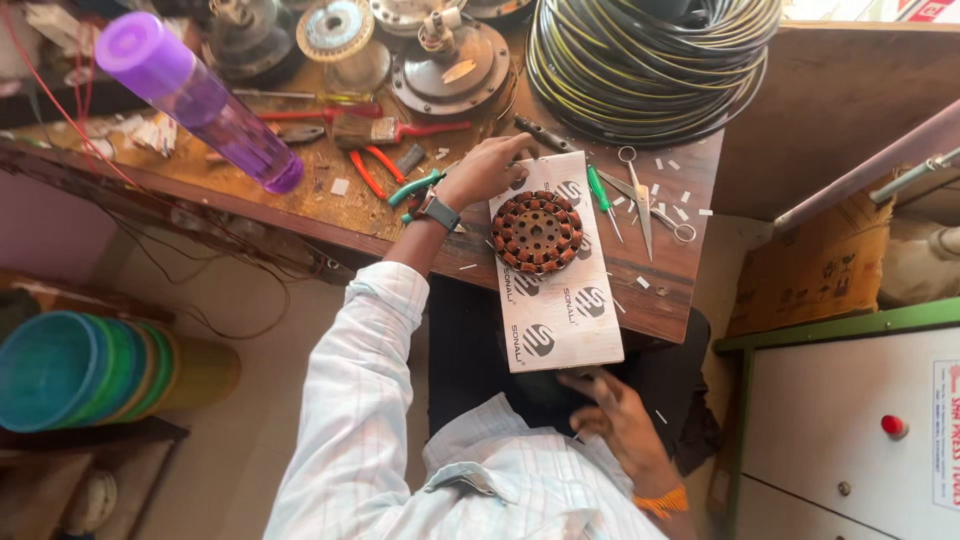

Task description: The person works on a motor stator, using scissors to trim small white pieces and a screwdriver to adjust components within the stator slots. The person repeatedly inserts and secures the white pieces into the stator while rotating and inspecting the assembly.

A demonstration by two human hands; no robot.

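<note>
Round copper-wound stator core on white rectangular board overhanging brown wooden table, left hand open-fingered beside it, right hand steadying board's near end with loose grip, likely tipping if released.

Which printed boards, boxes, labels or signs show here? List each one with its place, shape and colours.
White board: rectangular, grey round logos, on the bench edge under the stator.
Cardboard box: brown, dark print, right of the bench.
Cabinet label: white strip, red print, far right.
</note>
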